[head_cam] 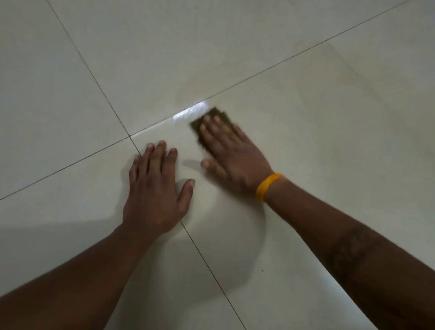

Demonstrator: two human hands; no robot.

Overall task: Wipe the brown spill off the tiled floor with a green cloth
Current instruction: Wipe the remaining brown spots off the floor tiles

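Mid-wipe: right hand (228,152) presses flat, fingers straight, on green cloth (216,117) by the grout line on tiled floor (89,44), left hand (155,185) splayed flat, holding nothing; no brown spill visible, probably final passes next.

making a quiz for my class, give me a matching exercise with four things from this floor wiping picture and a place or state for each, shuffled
Things
1. left hand
2. right hand
3. green cloth
4. wristband

Places or states
A. orange, round the right wrist
B. flat on the tiled floor, holding nothing
C. pressed under straight fingers, beside a bright glare
D. fingers straight, pressing down on the cloth

Pairs: 1-B, 2-D, 3-C, 4-A
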